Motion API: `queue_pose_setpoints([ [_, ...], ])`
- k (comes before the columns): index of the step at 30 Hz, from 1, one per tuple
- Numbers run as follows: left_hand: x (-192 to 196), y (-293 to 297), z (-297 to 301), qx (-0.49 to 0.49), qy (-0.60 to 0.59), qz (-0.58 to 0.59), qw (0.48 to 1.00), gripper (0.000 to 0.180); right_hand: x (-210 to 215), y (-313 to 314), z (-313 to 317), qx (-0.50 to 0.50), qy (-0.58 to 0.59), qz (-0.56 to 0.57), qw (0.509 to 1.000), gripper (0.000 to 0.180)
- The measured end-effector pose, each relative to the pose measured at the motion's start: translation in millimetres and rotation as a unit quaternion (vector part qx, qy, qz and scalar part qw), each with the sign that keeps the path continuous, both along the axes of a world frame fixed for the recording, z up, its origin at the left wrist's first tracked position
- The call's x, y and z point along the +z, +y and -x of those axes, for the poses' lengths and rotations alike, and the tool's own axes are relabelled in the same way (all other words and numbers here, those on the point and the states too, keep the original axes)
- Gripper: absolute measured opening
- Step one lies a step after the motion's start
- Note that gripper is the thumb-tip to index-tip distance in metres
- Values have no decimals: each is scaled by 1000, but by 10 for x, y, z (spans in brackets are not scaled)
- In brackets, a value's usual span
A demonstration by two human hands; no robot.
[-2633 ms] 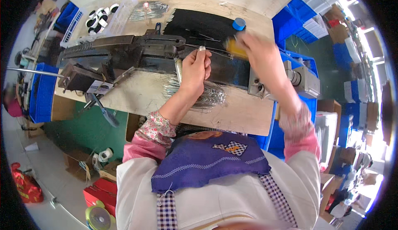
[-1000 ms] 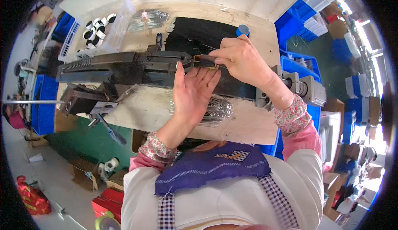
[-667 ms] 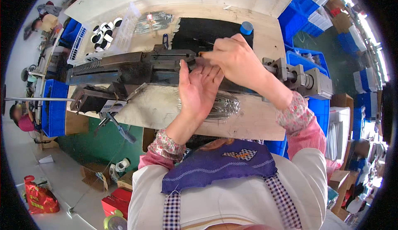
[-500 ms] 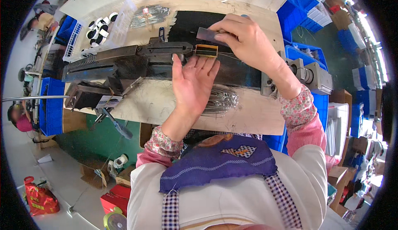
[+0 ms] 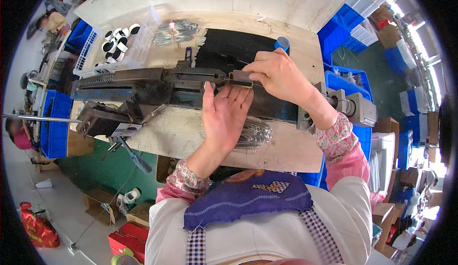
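Note:
In front of me a long dark metal fixture (image 5: 143,86) lies across the bench. At its middle sits a small rectangular box-like frame (image 5: 245,85) with a yellowish edge. My left hand (image 5: 224,117) is palm up and open, its outstretched fingertips touching the near side of that frame and its thumb against the fixture. My right hand (image 5: 281,76) pinches a small flat metal plate (image 5: 241,76) between thumb and fingers, and holds it down at the frame. The plate's far edge and the inside of the frame are hard to make out.
Bundled thin wires (image 5: 255,135) lie near me; another bundle (image 5: 174,32) lies at the back. A clear basket (image 5: 143,38) holds black-and-white rings. A blue round roll (image 5: 281,43) stands on the black mat (image 5: 222,45). A metal cylinder unit (image 5: 355,103) sits at right. Blue crates (image 5: 57,124) flank the bench.
My right hand has come down and nearer with the metal plate, from above the frame onto it. My left hand keeps its palm-up pose at the frame. The whole view has shifted slightly.

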State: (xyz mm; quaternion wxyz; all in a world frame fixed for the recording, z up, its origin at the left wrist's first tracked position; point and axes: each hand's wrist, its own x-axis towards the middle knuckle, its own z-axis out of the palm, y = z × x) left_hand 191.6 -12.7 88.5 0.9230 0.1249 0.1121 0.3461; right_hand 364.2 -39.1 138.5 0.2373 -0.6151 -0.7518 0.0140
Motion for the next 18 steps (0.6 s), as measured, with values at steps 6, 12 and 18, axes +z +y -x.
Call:
queue_pose_setpoints([
  [6, -8, 2, -19, 16, -17, 3, 1000, 63, 192, -15, 27, -34, 103, -104, 989, 16],
  [12, -2, 7, -19, 26, 1, 42, 999, 58, 156, -201, 346, -97, -63, 16, 993, 13],
  [18, 65, 47, -26, 12, 82, 10, 996, 68, 76, -158, 444, -31, -193, -11, 981, 21],
])
